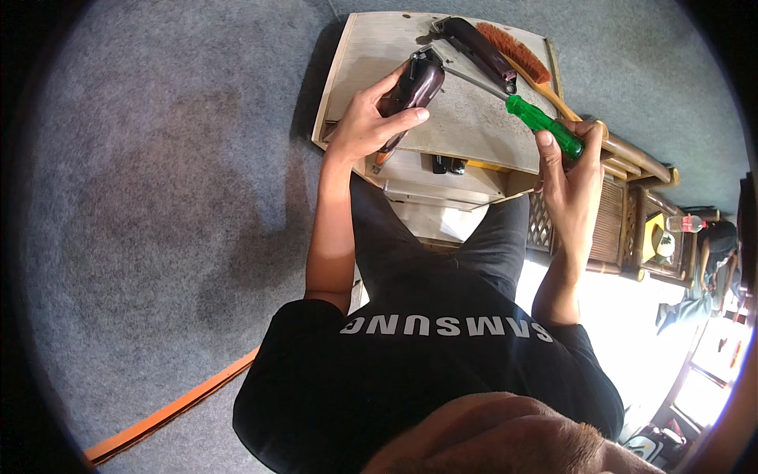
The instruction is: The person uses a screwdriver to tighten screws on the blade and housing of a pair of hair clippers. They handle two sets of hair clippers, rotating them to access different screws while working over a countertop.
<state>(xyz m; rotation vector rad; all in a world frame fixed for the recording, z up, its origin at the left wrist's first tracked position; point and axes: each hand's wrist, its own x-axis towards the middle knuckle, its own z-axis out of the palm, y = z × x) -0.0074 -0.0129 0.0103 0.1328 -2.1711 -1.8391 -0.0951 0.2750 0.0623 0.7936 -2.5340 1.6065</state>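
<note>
A dark maroon hair clipper (420, 84) rests in the grip of my left hand (365, 126), its metal blade end pointing up and away from me. My right hand (572, 170) is closed round the green see-through handle of a screwdriver (545, 126). The screwdriver's metal shaft runs up and left to the clipper's blade end; whether the tip touches a screw is too small to tell. Just beyond lies a second dark clipper (476, 49) on the small wooden table (466, 118).
A brush (513, 54) with reddish bristles and a wooden handle lies along the table's right side. Small dark items (448, 164) sit in the opening under the tabletop. Bamboo furniture (616, 213) stands at right, with a bottle (685, 224) on it. Another person (718, 245) is at far right.
</note>
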